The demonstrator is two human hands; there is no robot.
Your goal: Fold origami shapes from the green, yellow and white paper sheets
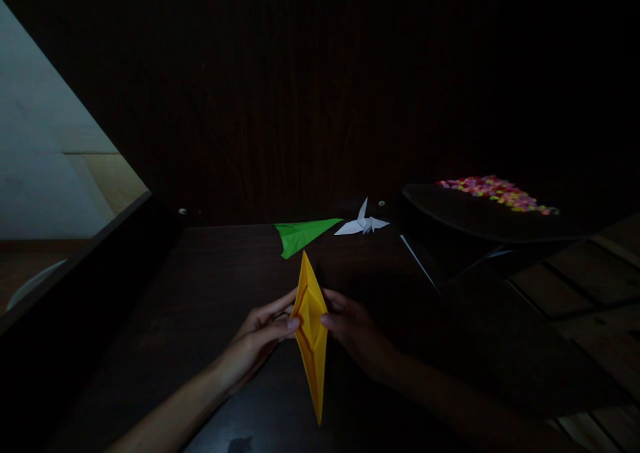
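Folded yellow paper model (pixel 311 333), a long narrow diamond with sharp tips at 12 and 6 o'clock, held just above the dark wooden tabletop (pixel 210 286) at the lower centre of my view. A raised crease runs down its middle, and a small pocket opens near the widest part.

My left hand (pixel 260 340) pinches the model's 9 o'clock edge between thumb and forefinger; my right hand (pixel 353 330) grasps the opposite edge at 3 o'clock, thumb on top. Both grips sit level with each other, at the widest point.

To do this fold well, I judge that both pinches should stay symmetrical about the central crease, with equal pressure, so that the tips do not twist out of line (the light is poor, so touch counts for more than sight here). Any sharpening of a crease is best done with the paper pressed flat on the table rather than in the air.

Beyond the upper tip, at 12 o'clock, lies a green paper plane (pixel 300 234); just beside it, toward 1 o'clock, stands a white paper crane (pixel 364 224). Farther out at 2 o'clock, a dark tray (pixel 450 216) carries a scatter of small coloured pieces (pixel 497 193), too small to identify.
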